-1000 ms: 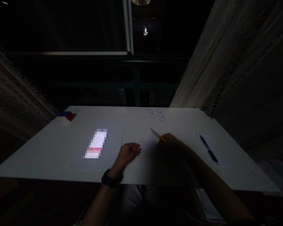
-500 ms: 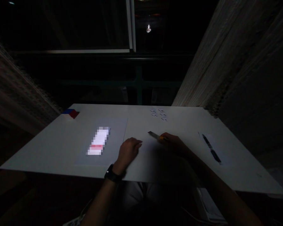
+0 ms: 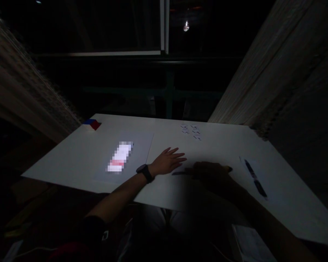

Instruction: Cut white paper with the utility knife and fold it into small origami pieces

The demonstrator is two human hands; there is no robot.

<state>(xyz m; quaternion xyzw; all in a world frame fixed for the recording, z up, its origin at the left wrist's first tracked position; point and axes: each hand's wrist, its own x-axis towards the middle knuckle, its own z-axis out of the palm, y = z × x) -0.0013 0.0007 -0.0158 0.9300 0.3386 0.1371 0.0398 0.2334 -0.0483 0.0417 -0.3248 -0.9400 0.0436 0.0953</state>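
My left hand, with a dark watch on its wrist, reaches over the middle of the white table, fingers spread and holding nothing. Just right of it, my right hand lies in shadow, closed around a utility knife with a yellow-and-black handle. The blade points left, close to my left fingers and low over the table. Whether the blade touches the surface, I cannot tell. Behind my hands are several small white paper pieces with dark marks.
A lit phone rests on a white sheet at the left. A blue, red and white block sits at the far left corner. On the right, a dark pen lies on paper. Curtains hang on both sides.
My left hand has moved right and opened from curled fingers to spread ones. My right hand has turned the knife so the blade points left and lies lower. The view has shifted slightly.
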